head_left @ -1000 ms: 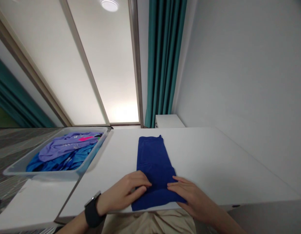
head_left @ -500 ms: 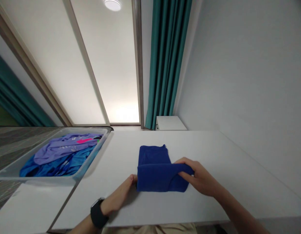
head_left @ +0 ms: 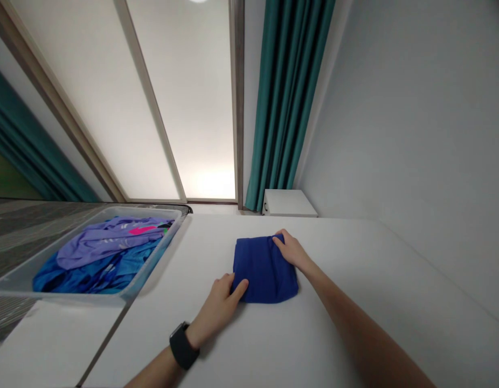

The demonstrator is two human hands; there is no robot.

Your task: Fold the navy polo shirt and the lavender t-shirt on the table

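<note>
1. Two hands on one folded piece of dark blue cloth (head_left: 265, 275); it lies flat on the white surface (head_left: 334, 328) in front of me, roughly four-sided, a few soft creases on top.
2. My left hand (head_left: 222, 300) grasps the cloth at its near left corner: thumb on top, fingers along the left edge. How far the fingertips reach beneath, I cannot tell.
3. My right hand (head_left: 290, 250) grasps the far right corner, thumb on the upper face, fingers at the far edge. Forearm comes in over the surface from the right.
4. Dark-banded watch (head_left: 184, 345) on my left wrist.
5. To the left, well apart from the cloth: translucent plastic tub (head_left: 124, 295). Inside, rumpled purple fabric (head_left: 91, 245) with a pink patch, on top of brighter blue fabric (head_left: 112, 272).
6. Dark seam between the surface and a white panel (head_left: 55, 345) at lower left; the tub sits partly above that panel.
7. Beyond the far edge: small white cabinet (head_left: 290, 202), teal curtain (head_left: 288, 108), pale glowing door panels (head_left: 188, 108). Plain wall (head_left: 415, 134) on the right.
</note>
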